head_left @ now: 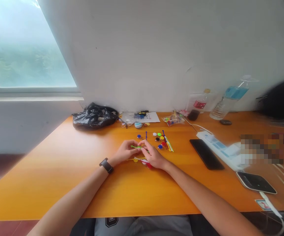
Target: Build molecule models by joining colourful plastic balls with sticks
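My left hand pinches one end of a small green plastic stick above the table. At the stick's other end, the fingers of my right hand are closed on it; part of it is hidden behind the fingertips. Beneath my hands lie a yellow round piece, a yellow stick, and red and white pieces partly covered by my right hand. Just beyond are several coloured discs, among them a black disc and a blue disc. Beside them lie a blue stick and a bunch of yellow, white and dark sticks.
A black plastic bag and a bag of small parts stand along the wall. To the right are a phone, a white power strip, two bottles, including a water bottle, and a white-edged device with cables.
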Motion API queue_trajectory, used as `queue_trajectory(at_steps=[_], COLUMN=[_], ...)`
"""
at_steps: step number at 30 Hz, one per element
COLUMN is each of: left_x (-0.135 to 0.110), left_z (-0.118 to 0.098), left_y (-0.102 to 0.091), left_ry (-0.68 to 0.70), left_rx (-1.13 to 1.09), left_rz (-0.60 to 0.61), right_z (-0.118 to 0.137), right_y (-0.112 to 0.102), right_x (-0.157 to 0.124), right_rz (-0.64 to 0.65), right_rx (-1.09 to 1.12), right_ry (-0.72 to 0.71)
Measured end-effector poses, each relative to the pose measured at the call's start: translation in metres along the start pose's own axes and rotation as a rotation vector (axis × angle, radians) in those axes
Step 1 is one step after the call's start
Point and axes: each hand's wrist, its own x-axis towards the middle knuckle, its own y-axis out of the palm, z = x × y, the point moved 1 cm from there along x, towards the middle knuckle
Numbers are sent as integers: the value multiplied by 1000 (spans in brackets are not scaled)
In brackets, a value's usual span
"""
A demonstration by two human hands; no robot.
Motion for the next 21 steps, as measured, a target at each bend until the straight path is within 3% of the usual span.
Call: queue_trajectory(at_steps=[5,10,12,17,21], left_x=[-2,1,2,5,6], left_z=[-4,-8,-7,0,4], left_y=[2,0,-2,-5,-6], left_ry=[41,104,100,100,115], left_rx=[17,47,59,128,225], left_rz=[-23,-236,-261,-148,-57], right_z=[2,3,2,-1,-5], right_y=[0,-15,-23,-34,-32], right_x=[0,7,10,14,13], right_rz=[-47,-297,-378,-363,-281], right_rx=[-3,-202,-316,-620,-693], right_ry=[-23,-130,-172,-256,-251])
